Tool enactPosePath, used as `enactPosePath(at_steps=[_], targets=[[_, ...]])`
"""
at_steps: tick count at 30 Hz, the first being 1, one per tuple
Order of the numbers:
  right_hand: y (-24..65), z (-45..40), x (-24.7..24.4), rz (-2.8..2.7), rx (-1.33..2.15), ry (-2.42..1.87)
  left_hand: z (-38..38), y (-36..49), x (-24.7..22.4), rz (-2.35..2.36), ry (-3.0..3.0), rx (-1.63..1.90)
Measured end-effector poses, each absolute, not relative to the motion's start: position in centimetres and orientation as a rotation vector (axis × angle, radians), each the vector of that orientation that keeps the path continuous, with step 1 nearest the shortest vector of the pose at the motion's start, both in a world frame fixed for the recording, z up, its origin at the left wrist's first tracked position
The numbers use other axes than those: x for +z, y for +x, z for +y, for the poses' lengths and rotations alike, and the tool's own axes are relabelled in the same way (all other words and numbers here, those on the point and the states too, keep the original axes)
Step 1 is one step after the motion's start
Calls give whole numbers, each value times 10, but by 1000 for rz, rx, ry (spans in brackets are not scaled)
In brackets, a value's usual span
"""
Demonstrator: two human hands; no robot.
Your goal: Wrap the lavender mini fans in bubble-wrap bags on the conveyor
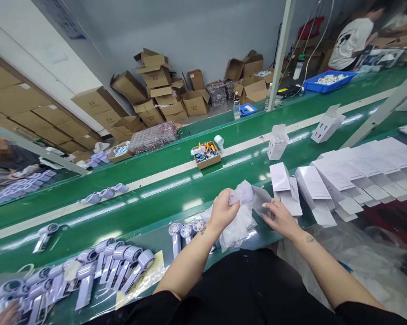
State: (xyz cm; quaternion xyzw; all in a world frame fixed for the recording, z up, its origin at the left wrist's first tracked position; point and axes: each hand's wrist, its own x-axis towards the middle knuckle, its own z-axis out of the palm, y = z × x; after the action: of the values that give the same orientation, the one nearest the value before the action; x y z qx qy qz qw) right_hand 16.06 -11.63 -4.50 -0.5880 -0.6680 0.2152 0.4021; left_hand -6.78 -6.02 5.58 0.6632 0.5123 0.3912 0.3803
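Observation:
My left hand is closed around a pale lilac handheld fan, held above the near edge of the bench. Thin, cloudy plastic seems to cover its head. From there a greyish, see-through plastic bag stretches to my right hand, whose fingers pinch its edge. Below both hands lies a pile of clear plastic bags. Several lilac fans rest beside my left forearm, which partly covers them. White boxes with open flaps lie just beyond my right hand.
A green conveyor belt crosses ahead, carrying a small carton of parts and upright white boxes. More fans crowd the left, where another person's hand shows. A slanted metal post and blue tray stand beyond.

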Motion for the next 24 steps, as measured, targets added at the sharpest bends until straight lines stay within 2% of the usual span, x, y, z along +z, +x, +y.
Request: enactPosePath(at_steps=[4, 8, 12, 15, 19, 24], targets=[[166, -100, -40, -1463, 763, -1510, -68, -61, 51, 1288, 1483, 1076], [172, -100, -41, -1331, 889, -1517, -62, -45, 32, 1240, 1251, 982], [172, -99, -48, -1321, 943, -1502, -59, -39, 28, 1352, 1726, 757], [166, -95, -48, -1436, 953, -1400, -61, -21, 39, 1314, 2194, 357], [170, -90, -47, -1514, 1038, -1273, -57, 20, 39, 1284, 2360, -32], [186, -85, -57, -1435, 1070, -1401, -72, 30, 9, 1152, 2591, 48]])
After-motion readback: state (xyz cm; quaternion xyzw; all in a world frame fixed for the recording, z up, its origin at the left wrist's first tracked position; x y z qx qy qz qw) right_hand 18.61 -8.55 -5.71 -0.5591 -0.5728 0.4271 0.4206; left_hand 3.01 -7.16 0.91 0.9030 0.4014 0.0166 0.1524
